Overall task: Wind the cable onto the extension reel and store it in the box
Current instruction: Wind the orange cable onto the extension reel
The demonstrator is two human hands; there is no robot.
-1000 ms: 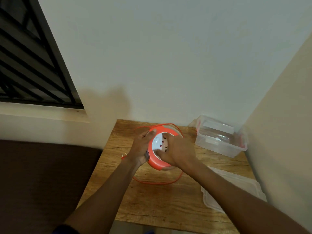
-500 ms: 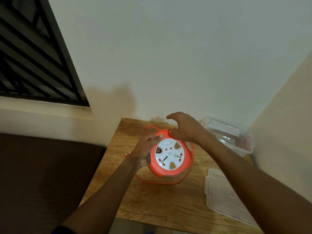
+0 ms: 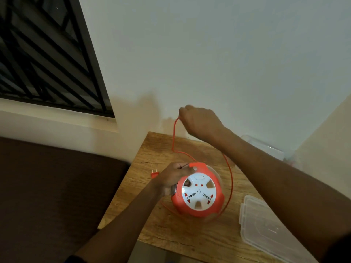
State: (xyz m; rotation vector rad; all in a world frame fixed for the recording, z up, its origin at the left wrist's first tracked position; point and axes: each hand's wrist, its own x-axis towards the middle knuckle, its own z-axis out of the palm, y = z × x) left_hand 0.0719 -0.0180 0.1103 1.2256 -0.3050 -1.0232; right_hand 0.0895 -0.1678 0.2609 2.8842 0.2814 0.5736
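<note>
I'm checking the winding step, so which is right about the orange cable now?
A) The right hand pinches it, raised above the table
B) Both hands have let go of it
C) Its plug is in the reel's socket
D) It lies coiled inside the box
A: the right hand pinches the orange cable above the table, while the left hand grips the reel.

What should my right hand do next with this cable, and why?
Probably bring the right hand down around the reel, laying the lifted cable onto it. A slack loop hangs beside the reel, the plug lies loose on the table, and the left hand steadies the reel.
</note>
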